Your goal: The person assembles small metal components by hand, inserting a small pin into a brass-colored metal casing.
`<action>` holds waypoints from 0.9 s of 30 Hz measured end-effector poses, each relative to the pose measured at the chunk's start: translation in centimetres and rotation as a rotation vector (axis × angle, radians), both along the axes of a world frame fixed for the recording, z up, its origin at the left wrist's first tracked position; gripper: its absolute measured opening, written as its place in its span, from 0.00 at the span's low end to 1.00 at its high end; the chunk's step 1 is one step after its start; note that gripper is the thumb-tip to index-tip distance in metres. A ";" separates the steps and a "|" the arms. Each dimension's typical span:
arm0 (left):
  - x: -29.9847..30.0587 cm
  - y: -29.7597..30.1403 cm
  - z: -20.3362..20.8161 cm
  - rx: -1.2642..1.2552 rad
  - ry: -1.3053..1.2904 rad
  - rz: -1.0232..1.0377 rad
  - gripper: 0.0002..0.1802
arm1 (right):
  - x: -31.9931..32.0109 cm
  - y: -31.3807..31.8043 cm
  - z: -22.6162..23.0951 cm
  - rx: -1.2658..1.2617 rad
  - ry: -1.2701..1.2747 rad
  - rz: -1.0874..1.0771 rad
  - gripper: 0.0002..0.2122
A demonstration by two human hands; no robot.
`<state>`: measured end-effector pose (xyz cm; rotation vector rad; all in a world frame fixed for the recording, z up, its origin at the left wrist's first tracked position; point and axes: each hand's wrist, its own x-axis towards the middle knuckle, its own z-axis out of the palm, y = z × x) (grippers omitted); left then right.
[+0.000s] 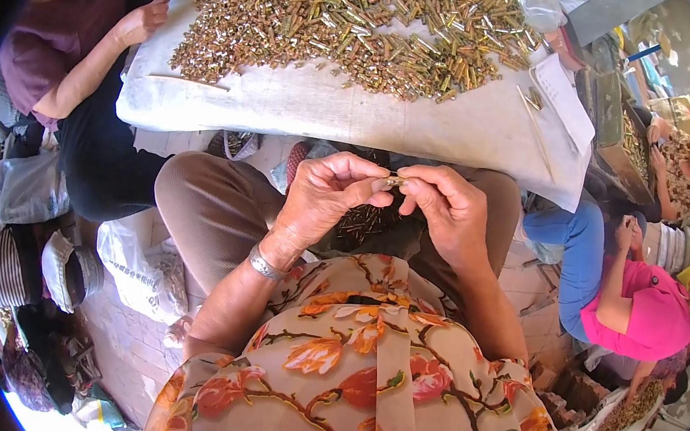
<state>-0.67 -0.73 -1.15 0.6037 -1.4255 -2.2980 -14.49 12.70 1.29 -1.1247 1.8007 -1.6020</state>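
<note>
Above my lap, my left hand (324,192) and my right hand (450,210) meet with thumbs and fingertips pinched. Between the fingertips is a small gold-coloured metal part (395,181); whether it is one piece or two joined cannot be told, as the fingers cover its ends. Beyond my hands, a heap of small gold-coloured metal parts (365,24) lies on a white-covered table (305,110). Short pieces gather at its left and near side, longer rod-like ones at its middle and right. Between my knees, below my hands, is a dark container (361,224) with similar parts.
A thin stick (187,81) and a white paper (563,100) lie on the table. A person in purple (50,58) sits at the left, one in pink (633,313) at the right. A white plastic bag (142,270) stands on the floor at my left.
</note>
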 end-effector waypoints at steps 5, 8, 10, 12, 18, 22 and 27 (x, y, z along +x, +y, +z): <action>1.7 -0.9 -0.4 0.024 0.002 0.110 0.07 | -2.9 1.7 0.5 -0.084 -0.235 -0.165 0.07; 1.2 0.3 0.5 0.126 0.070 0.078 0.07 | -0.8 1.3 1.2 -0.060 -0.287 0.048 0.08; 1.1 0.7 1.0 0.199 0.126 0.046 0.08 | 0.5 1.2 1.3 -0.052 -0.296 0.066 0.08; 1.2 0.9 1.1 0.188 0.128 0.034 0.08 | 1.1 1.0 1.5 -0.077 -0.253 0.074 0.08; 1.3 1.3 1.6 0.177 0.160 0.043 0.08 | 1.9 0.9 1.8 -0.118 -0.180 0.096 0.08; 1.2 1.6 1.6 0.042 0.166 0.050 0.08 | 2.0 0.8 1.7 -0.140 -0.184 0.105 0.08; 1.3 1.6 1.6 -0.078 0.118 0.051 0.08 | 2.1 0.7 1.4 -0.161 -0.194 0.094 0.08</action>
